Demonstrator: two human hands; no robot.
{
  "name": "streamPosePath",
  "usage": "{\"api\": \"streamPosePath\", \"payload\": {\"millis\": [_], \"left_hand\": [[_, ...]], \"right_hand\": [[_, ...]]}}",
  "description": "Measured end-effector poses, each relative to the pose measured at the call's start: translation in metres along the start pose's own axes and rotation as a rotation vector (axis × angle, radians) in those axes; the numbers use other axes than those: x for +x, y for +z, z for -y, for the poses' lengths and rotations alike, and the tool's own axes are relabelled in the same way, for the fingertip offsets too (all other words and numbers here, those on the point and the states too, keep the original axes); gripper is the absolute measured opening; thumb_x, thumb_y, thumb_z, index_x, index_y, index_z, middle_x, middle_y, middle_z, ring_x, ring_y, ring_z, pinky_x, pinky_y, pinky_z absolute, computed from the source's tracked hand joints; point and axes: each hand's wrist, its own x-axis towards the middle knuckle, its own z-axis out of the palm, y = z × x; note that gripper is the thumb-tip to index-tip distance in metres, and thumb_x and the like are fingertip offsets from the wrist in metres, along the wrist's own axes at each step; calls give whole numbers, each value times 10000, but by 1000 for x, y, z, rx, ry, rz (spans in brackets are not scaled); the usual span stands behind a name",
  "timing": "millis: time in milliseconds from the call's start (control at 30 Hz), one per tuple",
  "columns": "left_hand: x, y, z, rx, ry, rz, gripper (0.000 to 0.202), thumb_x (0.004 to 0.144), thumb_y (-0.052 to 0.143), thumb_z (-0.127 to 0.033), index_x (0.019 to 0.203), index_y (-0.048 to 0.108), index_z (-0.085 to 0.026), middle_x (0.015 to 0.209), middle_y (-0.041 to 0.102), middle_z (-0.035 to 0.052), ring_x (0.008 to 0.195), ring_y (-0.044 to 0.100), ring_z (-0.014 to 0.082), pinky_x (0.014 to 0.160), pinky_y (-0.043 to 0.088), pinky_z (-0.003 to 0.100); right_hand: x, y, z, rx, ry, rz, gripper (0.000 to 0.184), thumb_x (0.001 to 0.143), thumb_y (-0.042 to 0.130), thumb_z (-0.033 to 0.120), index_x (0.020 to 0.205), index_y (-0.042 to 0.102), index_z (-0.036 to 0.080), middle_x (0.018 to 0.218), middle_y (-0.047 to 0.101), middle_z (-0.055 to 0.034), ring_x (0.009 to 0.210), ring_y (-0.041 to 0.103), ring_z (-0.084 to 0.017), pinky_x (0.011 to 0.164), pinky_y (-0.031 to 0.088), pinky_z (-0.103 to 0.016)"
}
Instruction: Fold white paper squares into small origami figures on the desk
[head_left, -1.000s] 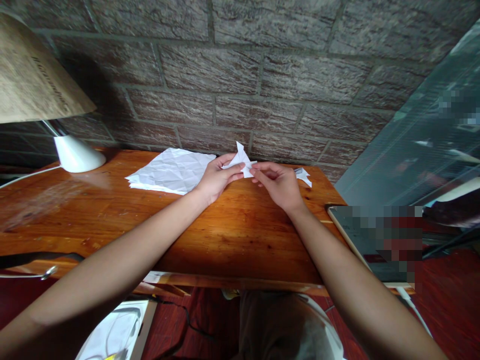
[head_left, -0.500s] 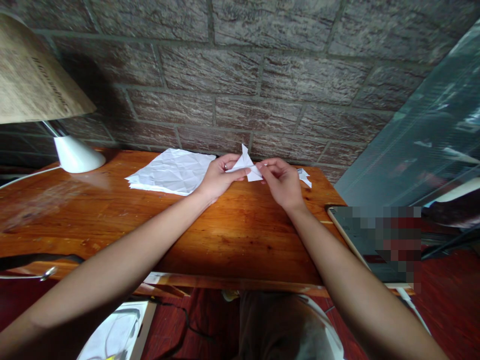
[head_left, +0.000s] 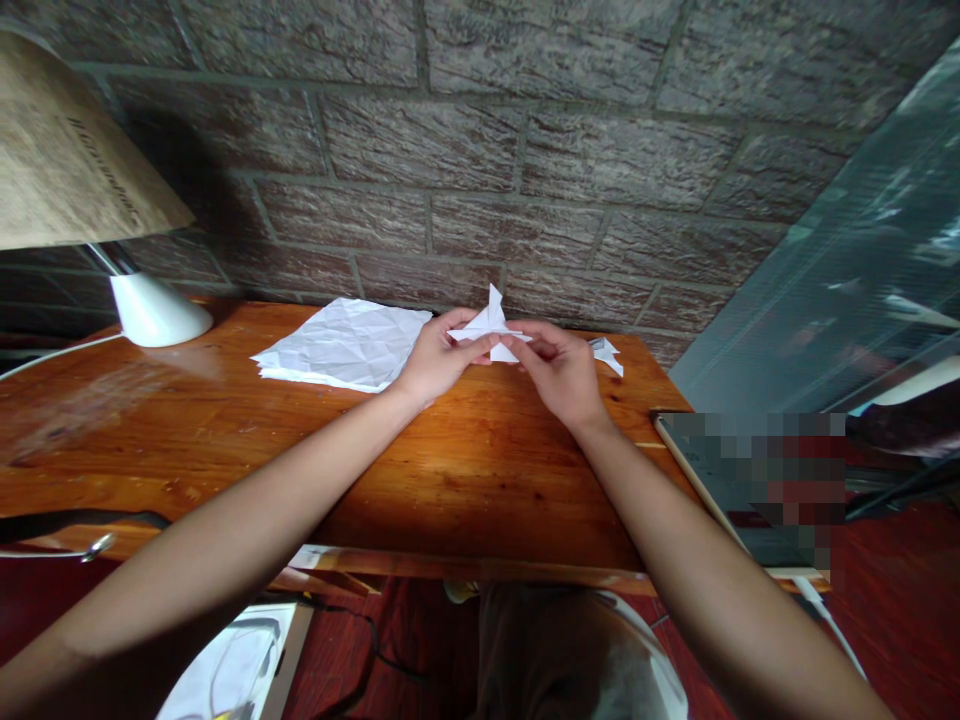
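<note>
At mid-dial above the tabletop [head_left: 480,460], left hand [head_left: 436,358] stretched from eight o'clock, right hand [head_left: 562,368] from four, both pinching folded paper [head_left: 491,316], blurred lettering [head_left: 103,172] on lampshade [head_left: 60,195] at ten.

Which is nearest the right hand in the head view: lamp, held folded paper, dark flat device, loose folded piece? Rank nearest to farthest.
From the right hand:
1. Held folded paper: in its fingertips, on its left.
2. Loose folded piece: just to its right, on the tabletop.
3. Dark flat device: right, nearer the camera.
4. Lamp: far left.
</note>
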Motion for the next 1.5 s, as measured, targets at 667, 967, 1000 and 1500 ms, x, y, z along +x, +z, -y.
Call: {"api": "streamPosePath", "payload": {"millis": [667,967,1000,1500], "left_hand": [[-1,-2,-1,5,-13,50,590,691,840,-325,1208,573,-226,902,710,-12,775,715,159,705,646,326],[-1,-1,0,-7,-53,40,558,689,835,-313,1180,590,-211,920,734,7,768,720,156,743,646,336],[-1,-1,0,-3,-52,37,579,684,837,-308,1197,585,-215,913,737,7,770,721,161,738,646,337],[-1,-4,7,262,128,84,319,763,771,-437,956,741,-185,1021,760,66,740,697,164,725,596,312]], "right_hand": [[1,-2,0,-100,-5,18,215,897,676,416,910,741,211,869,771,-34,743,696,-177,733,544,-300],[2,-10,9,-346,-278,18,118,922,666,297,910,766,235,996,773,-64,927,711,-217,871,547,-353],[3,-10,9,-360,-284,29,117,925,663,290,909,765,235,981,774,-61,916,712,-218,866,545,-352],[2,-10,8,-442,-290,26,121,947,629,260,893,732,227,935,767,-51,853,690,-208,813,515,-325]]}}
